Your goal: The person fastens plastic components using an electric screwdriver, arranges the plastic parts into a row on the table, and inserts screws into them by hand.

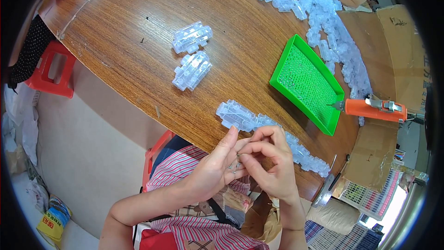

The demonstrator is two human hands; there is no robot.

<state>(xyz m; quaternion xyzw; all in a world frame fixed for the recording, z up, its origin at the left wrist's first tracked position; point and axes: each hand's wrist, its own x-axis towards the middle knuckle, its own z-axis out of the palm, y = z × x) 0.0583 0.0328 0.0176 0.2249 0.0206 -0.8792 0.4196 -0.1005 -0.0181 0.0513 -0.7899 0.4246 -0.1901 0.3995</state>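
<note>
My left hand (215,164) is cupped near the table's front edge, palm turned inward, with several small metal screws (233,171) lying in it. Over that palm, my right hand (273,169) pinches with thumb and forefinger; a tiny screw (238,155) shows at the fingertips. Just beyond both hands runs a row of clear plastic housings (238,115), partly hidden by my fingers. Two more groups of clear plastic pieces (192,71) rest farther off on the wooden table (138,60).
Right of centre lies a green perforated tray (305,85) with small screws in it. Beside it hangs an orange electric screwdriver (374,109). A heap of clear plastic parts (342,60) lines the far right edge. A metal tool (326,190) lies at the near right, and a red stool (53,70) stands left.
</note>
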